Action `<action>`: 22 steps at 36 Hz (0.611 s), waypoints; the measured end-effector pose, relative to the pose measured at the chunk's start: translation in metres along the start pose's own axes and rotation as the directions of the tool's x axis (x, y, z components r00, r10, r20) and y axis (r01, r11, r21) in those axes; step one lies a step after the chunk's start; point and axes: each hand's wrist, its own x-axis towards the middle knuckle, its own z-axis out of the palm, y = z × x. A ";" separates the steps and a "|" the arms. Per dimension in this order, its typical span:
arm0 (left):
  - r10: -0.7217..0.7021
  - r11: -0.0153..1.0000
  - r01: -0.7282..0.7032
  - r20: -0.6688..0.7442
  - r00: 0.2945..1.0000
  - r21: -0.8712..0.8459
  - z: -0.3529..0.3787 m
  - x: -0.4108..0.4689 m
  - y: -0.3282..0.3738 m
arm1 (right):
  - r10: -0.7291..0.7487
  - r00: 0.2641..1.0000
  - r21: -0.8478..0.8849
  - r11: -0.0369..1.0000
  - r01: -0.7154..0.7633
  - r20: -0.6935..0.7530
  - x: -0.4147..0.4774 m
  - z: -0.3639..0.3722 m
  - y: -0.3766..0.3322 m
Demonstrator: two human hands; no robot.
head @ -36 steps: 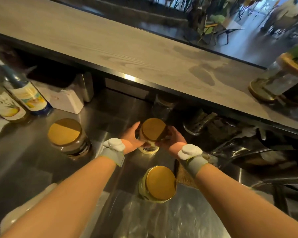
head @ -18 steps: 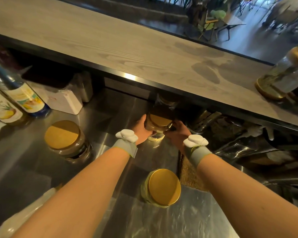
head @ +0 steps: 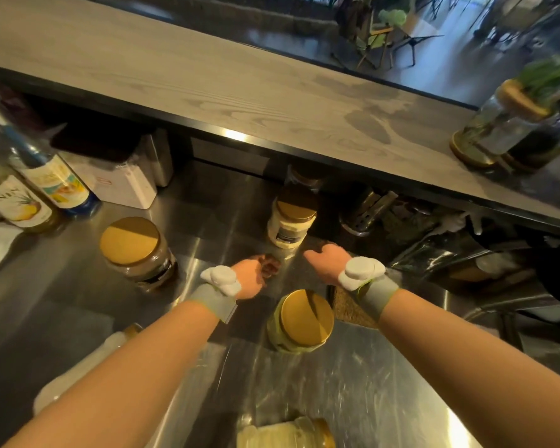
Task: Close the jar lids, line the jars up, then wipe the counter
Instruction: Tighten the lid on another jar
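Three gold-lidded jars stand on the steel counter [head: 353, 392]. A pale jar [head: 291, 224] sits far back under the wooden bar top, with its lid on. A dark-filled jar [head: 136, 252] stands at the left, and a greenish jar [head: 301, 320] sits between my wrists. My left hand [head: 254, 273] hovers just in front of the pale jar, fingers curled loosely, holding nothing. My right hand [head: 328, 258] is beside it, also empty, with the fingers apart. Neither hand touches a jar.
Two syrup bottles [head: 50, 182] and a white box [head: 128, 185] stand at the back left. A metal utensil holder [head: 361, 211] and dark clutter fill the back right. A glass planter [head: 505, 127] rests on the wooden bar top [head: 207, 82]. A pale cloth [head: 282, 434] lies at the near edge.
Both hands pushed the pale jar back under the bar top, then let go of it and drew back toward me.
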 end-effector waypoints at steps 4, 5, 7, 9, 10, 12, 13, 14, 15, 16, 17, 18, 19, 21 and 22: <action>-0.008 0.999 0.013 0.139 0.990 -0.032 0.015 -0.025 -0.021 | 0.048 0.995 0.016 0.999 -0.049 0.088 -0.026 0.008 0.009; -0.011 0.998 0.023 0.204 0.979 -0.055 0.019 -0.032 -0.024 | 0.062 0.992 0.019 0.998 -0.065 0.114 -0.032 0.010 0.011; 0.026 0.999 -0.013 0.263 0.964 -0.052 0.027 -0.045 -0.027 | 0.090 0.983 0.056 0.993 -0.100 0.160 -0.043 0.013 0.016; 0.054 0.997 -0.039 0.267 0.962 -0.062 0.036 -0.056 -0.025 | 0.115 0.975 0.122 0.983 -0.140 0.189 -0.051 0.016 0.022; 0.059 0.996 -0.040 0.256 0.965 -0.080 0.041 -0.061 -0.023 | 0.126 0.972 0.158 0.975 -0.158 0.198 -0.056 0.017 0.025; 0.076 0.987 -0.039 0.233 0.970 -0.159 0.049 -0.066 -0.019 | 0.134 0.967 0.228 0.956 -0.184 0.219 -0.062 0.019 0.028; 0.082 0.981 -0.040 0.221 0.972 -0.188 0.053 -0.069 -0.016 | 0.133 0.967 0.259 0.947 -0.189 0.219 -0.065 0.020 0.030; 0.083 0.977 -0.037 0.212 0.974 -0.209 0.055 -0.072 -0.012 | 0.128 0.969 0.286 0.940 -0.187 0.212 -0.067 0.021 0.031; 0.083 0.970 -0.032 0.207 0.975 -0.239 0.057 -0.072 -0.009 | 0.121 0.972 0.308 0.934 -0.181 0.202 -0.069 0.022 0.032; 0.079 0.960 -0.020 0.203 0.976 -0.281 0.059 -0.073 -0.006 | 0.118 0.973 0.326 0.929 -0.178 0.196 -0.071 0.022 0.032; 0.077 0.947 -0.008 0.204 0.976 -0.320 0.060 -0.072 -0.003 | 0.115 0.974 0.342 0.923 -0.177 0.195 -0.073 0.022 0.032; 0.072 0.943 0.001 0.208 0.976 -0.331 0.061 -0.073 0.000 | 0.113 0.974 0.353 0.919 -0.177 0.195 -0.075 0.022 0.032; 0.073 0.944 -0.001 0.206 0.976 -0.329 0.061 -0.074 0.002 | 0.110 0.975 0.361 0.916 -0.175 0.193 -0.078 0.022 0.032; 0.121 0.939 -0.057 0.168 0.978 -0.340 0.061 -0.075 0.001 | 0.111 0.978 0.378 0.910 -0.172 0.179 -0.081 0.022 0.031; 0.151 0.929 -0.090 0.146 0.978 -0.360 0.062 -0.077 -0.001 | 0.110 0.979 0.389 0.906 -0.169 0.169 -0.084 0.022 0.030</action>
